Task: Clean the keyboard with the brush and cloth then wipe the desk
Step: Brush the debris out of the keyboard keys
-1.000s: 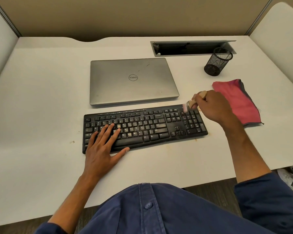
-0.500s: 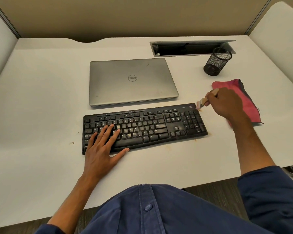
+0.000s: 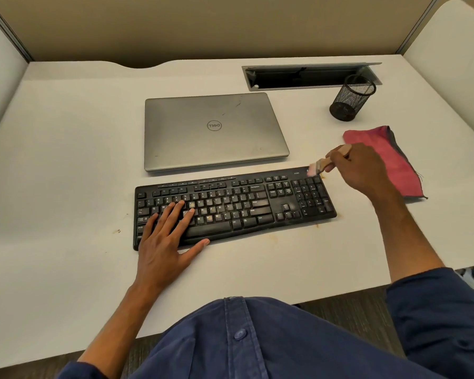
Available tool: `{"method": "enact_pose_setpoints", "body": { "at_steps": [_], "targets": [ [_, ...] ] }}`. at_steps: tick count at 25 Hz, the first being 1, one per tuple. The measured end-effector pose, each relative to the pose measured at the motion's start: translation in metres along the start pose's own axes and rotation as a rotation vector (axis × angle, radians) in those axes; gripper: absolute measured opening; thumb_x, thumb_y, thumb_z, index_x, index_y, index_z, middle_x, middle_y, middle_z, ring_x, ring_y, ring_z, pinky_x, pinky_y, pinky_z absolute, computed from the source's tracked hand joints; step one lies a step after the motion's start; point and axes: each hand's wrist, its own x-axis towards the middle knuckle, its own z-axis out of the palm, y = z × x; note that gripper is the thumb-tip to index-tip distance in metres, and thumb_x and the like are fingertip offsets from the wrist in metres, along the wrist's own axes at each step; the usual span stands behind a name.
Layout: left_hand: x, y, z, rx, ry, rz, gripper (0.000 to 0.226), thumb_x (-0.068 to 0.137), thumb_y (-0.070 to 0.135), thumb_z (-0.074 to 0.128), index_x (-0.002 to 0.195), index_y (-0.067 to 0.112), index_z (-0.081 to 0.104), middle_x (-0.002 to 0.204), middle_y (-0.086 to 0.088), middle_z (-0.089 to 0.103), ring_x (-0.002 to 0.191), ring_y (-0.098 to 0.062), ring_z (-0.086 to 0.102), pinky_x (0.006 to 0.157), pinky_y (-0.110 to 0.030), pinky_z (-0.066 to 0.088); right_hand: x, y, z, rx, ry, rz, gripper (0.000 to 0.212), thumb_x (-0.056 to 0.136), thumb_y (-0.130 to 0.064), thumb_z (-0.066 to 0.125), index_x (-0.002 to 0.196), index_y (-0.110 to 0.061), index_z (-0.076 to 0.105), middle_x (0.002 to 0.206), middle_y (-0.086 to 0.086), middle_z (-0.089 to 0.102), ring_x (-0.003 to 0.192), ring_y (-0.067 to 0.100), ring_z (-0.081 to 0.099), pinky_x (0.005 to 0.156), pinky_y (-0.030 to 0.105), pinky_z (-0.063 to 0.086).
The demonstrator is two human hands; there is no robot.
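Note:
A black keyboard (image 3: 246, 203) lies across the middle of the white desk (image 3: 66, 160). My left hand (image 3: 167, 233) rests flat on its left keys, fingers spread. My right hand (image 3: 359, 168) grips a small wooden-handled brush (image 3: 322, 164), whose pale bristles touch the keyboard's far right corner. A red cloth (image 3: 394, 157) lies on the desk just right of that hand, partly hidden behind it. Small brown crumbs and smears dot the desk around the keyboard.
A shut silver laptop (image 3: 214, 132) sits behind the keyboard. A black mesh pen cup (image 3: 350, 98) stands at the back right, in front of an open cable tray (image 3: 307, 76). Partition walls enclose the desk on three sides.
My right hand swept the brush off the keyboard's far right corner to the right, then came back left onto that corner. My left hand stayed put.

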Motion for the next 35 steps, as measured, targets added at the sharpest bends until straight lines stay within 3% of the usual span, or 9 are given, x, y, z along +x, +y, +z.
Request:
{"method": "enact_pose_setpoints", "body": {
  "at_steps": [7,13,17,22,26,28,30,35],
  "targets": [
    [0.0,0.001,0.0,-0.003,0.014,0.005,0.073,0.091,0.069,0.041,0.146,0.022,0.05,0.157,-0.003,0.039,0.147,-0.02,0.031,0.12,-0.044,0.022,-0.022,0.011,-0.003,0.074,-0.026,-0.016,0.036,0.1,-0.019,0.046,0.084,-0.01,0.078,0.08,0.0,0.072,0.052,0.01,0.046,0.051,0.027,0.031],
    [0.001,0.002,0.0,0.003,0.007,0.003,0.074,0.09,0.069,0.041,0.146,0.022,0.05,0.157,-0.003,0.039,0.147,-0.02,0.031,0.12,-0.044,0.021,-0.048,0.022,-0.013,0.093,-0.056,0.024,0.034,0.099,-0.018,0.048,0.079,-0.017,0.075,0.073,-0.012,0.069,0.052,0.005,0.053,0.052,0.027,0.032],
    [0.0,0.002,-0.001,0.003,0.0,0.002,0.074,0.09,0.07,0.04,0.146,0.021,0.05,0.157,-0.004,0.039,0.147,-0.021,0.032,0.12,-0.045,0.022,-0.065,0.037,-0.015,0.146,-0.032,0.047,0.035,0.097,-0.019,0.049,0.075,-0.021,0.076,0.081,-0.005,0.075,0.07,0.03,0.06,0.059,0.032,0.04],
    [0.001,0.003,-0.003,0.0,-0.035,-0.005,0.076,0.09,0.071,0.038,0.147,0.021,0.048,0.158,-0.004,0.038,0.147,-0.021,0.031,0.12,-0.046,0.022,-0.086,0.036,-0.02,0.134,-0.041,0.089,0.037,0.096,-0.016,0.05,0.068,-0.021,0.075,0.07,-0.005,0.073,0.059,0.015,0.053,0.055,0.028,0.036],
    [-0.002,0.0,-0.006,-0.021,-0.044,-0.003,0.078,0.09,0.071,0.038,0.147,0.019,0.048,0.158,-0.005,0.038,0.147,-0.023,0.031,0.12,-0.048,0.022,-0.101,0.017,-0.01,0.233,0.062,0.045,0.034,0.098,-0.017,0.051,0.074,-0.017,0.075,0.065,-0.002,0.068,0.05,0.003,0.053,0.052,0.029,0.034],
    [-0.007,-0.005,-0.01,-0.009,-0.016,-0.034,0.081,0.088,0.072,0.04,0.146,0.015,0.049,0.157,-0.009,0.038,0.146,-0.026,0.034,0.12,-0.048,0.022,-0.107,0.005,0.003,0.241,0.109,0.012,0.031,0.099,-0.021,0.051,0.083,-0.019,0.077,0.07,-0.007,0.071,0.059,0.002,0.059,0.057,0.031,0.042],
    [-0.013,-0.011,-0.016,0.01,0.011,-0.107,0.089,0.084,0.074,0.043,0.147,0.012,0.046,0.158,-0.013,0.035,0.146,-0.029,0.032,0.12,-0.046,0.018,-0.113,-0.002,0.02,0.189,0.162,0.031,0.033,0.098,-0.03,0.048,0.09,-0.019,0.078,0.075,-0.003,0.074,0.068,0.014,0.064,0.062,0.033,0.046],
    [-0.022,-0.025,-0.025,-0.011,-0.031,-0.341,0.114,0.072,0.087,0.042,0.153,0.008,0.027,0.16,-0.016,0.028,0.149,-0.03,0.023,0.121,-0.048,0.012,-0.134,-0.018,0.045,0.047,0.153,0.036,0.05,0.091,-0.041,0.033,0.081,-0.015,0.074,0.069,0.002,0.071,0.064,0.024,0.063,0.06,0.036,0.05]
  ]
}}
